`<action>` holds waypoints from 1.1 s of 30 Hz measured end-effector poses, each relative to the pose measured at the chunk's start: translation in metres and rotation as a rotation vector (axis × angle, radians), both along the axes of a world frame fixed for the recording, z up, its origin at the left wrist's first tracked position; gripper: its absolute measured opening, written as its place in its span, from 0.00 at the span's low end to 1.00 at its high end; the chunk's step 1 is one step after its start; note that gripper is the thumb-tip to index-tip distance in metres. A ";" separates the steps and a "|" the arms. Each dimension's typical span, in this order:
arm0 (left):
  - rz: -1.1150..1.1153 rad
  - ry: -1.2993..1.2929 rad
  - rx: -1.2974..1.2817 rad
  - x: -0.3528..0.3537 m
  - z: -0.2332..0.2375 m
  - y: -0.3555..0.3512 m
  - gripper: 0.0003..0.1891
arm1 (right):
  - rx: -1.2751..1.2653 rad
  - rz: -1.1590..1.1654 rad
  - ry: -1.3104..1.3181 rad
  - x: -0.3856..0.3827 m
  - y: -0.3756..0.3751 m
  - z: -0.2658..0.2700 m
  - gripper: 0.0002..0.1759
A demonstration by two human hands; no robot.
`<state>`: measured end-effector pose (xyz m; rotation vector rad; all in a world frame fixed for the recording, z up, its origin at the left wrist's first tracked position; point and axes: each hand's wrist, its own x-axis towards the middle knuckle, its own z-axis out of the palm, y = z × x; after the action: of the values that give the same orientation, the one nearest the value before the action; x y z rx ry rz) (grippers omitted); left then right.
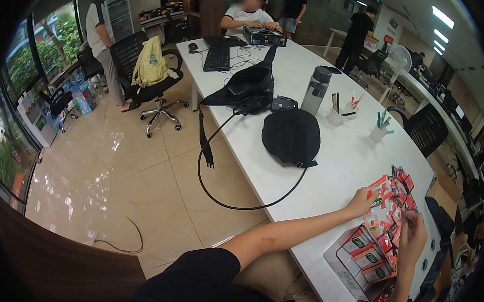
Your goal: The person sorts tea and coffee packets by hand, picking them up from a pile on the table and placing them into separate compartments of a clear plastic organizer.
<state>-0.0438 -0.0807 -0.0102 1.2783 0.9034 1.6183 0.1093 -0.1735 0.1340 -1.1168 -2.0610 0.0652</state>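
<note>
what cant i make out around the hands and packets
In the head view:
- Red packets: small print too small to read
- Right hand: its fingers hide what it grips, if anything
- Right forearm: elbow end cut off by the bottom edge

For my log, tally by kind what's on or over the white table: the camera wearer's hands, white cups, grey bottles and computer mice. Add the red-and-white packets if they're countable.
Left hand and right hand: 2
White cups: 3
Grey bottle: 1
Computer mouse: 1
Total: 7
The red-and-white packets overlap too much to count.
</note>
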 end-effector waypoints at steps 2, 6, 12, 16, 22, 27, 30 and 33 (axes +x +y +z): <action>0.060 -0.017 0.013 -0.001 -0.001 0.002 0.17 | 0.032 0.027 0.057 0.006 -0.017 0.005 0.05; 0.096 -0.026 -0.040 -0.005 -0.003 0.005 0.19 | -0.082 -0.065 -0.012 0.033 -0.051 0.015 0.10; -0.001 -0.317 -0.143 -0.005 -0.001 0.004 0.30 | -0.260 -0.090 0.225 0.061 -0.081 -0.001 0.19; -0.020 -0.307 -0.234 -0.013 -0.004 0.005 0.36 | -0.303 -0.169 0.345 0.056 -0.094 -0.001 0.17; -0.035 -0.531 -0.236 -0.014 -0.011 0.008 0.36 | -0.036 0.065 0.220 0.071 -0.082 -0.024 0.10; 0.030 -0.340 -0.246 -0.005 -0.036 0.025 0.30 | -0.108 0.085 0.264 0.067 -0.082 -0.025 0.07; 0.062 -0.291 -0.225 -0.001 -0.039 0.024 0.27 | -0.177 0.086 0.237 0.059 -0.086 -0.020 0.07; 0.042 -0.259 -0.214 -0.002 -0.038 0.021 0.25 | -0.291 0.031 0.302 0.054 -0.088 -0.023 0.07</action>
<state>-0.0461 -0.0602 -0.0486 0.8860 0.9172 1.6256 0.1635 -0.2616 0.1114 -1.1666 -1.8337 0.5321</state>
